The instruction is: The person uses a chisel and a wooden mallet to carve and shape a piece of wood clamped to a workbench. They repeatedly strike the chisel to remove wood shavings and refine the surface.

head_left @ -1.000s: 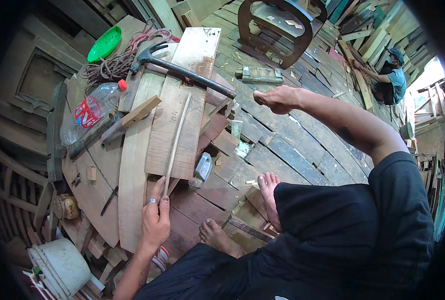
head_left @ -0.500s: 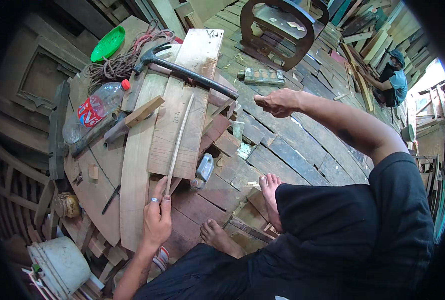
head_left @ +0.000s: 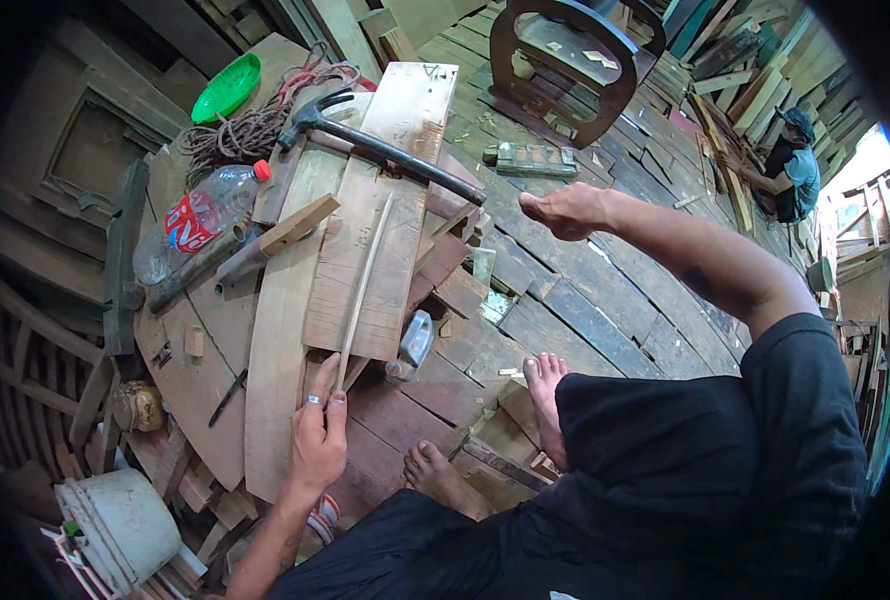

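Observation:
My left hand [head_left: 318, 440] pinches the near end of a thin wooden strip [head_left: 370, 265] between thumb and fingers. The strip slants away from me over a wide board [head_left: 355, 310] with dark lines across its near part. My right hand [head_left: 570, 211] is held out over the floor with its fingers curled; what they hold, if anything, is hidden. Just left of it is the handle end of a claw hammer [head_left: 395, 155], apart from the hand. The hammer lies across the boards, its head at the far left. A short wooden handle-like piece [head_left: 300, 225] rests left of the strip.
On the bench stand a plastic bottle [head_left: 200, 220] with a red cap, tangled rope [head_left: 230, 145] and a green basket [head_left: 227, 88]. A clear container [head_left: 417, 335] is beside the boards. A white bucket [head_left: 125, 525] stands lower left. Another person [head_left: 790, 165] crouches far right by long planks.
The whole view has shifted slightly, so the bench things appear a little further right. Both hands keep nearly the same pose, the left still on the strip.

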### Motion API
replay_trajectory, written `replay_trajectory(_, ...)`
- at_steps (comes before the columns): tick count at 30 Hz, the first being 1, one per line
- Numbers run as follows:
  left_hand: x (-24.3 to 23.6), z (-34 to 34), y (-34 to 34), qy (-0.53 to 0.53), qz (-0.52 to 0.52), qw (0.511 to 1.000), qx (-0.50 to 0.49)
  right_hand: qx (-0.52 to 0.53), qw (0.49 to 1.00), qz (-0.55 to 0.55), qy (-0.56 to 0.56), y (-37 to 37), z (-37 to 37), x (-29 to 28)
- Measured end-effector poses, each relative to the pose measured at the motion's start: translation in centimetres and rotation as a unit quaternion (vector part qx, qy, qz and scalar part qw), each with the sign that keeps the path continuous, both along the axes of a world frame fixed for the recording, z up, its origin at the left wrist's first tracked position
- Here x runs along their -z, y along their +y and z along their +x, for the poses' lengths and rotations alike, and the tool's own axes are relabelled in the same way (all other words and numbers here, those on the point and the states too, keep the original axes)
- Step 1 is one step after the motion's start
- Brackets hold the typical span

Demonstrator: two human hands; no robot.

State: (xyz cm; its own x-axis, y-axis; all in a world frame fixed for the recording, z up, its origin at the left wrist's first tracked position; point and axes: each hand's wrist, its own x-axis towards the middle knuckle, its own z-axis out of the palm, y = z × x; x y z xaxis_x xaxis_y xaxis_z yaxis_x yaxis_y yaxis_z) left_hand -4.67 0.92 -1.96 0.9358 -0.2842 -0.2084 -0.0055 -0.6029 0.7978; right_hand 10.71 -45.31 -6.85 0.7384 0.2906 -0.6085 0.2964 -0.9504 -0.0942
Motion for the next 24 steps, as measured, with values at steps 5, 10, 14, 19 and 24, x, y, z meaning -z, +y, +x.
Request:
replay_trajectory(5,-0.2,0.2,0.1,0.002,-0.007,1.0,-0.004,0.001,1.0,0.022,-0.012,0.4,0.2,-0.9)
replay_trajectory(10,0.5,0.6,0.6,0.019,-0.055,0.998,-0.037,0.036,0.98,0.177,-0.084,0.5,2.2,-1.8)
replay_trajectory(14,-0.9,1.1,0.0,0.027,-0.05,0.997,-0.052,0.033,0.962,0.242,-0.125,3.5,4.5,-5.1)
replay_trajectory(19,-0.4,0.8,0.1,0.025,-0.05,0.998,-0.036,0.021,0.964,0.238,-0.119,5.7,5.3,-6.2)
replay_trajectory(24,-0.5,0.7,0.0,0.034,-0.041,0.998,-0.039,-0.058,0.919,0.33,-0.21,8.3,4.6,-5.5)
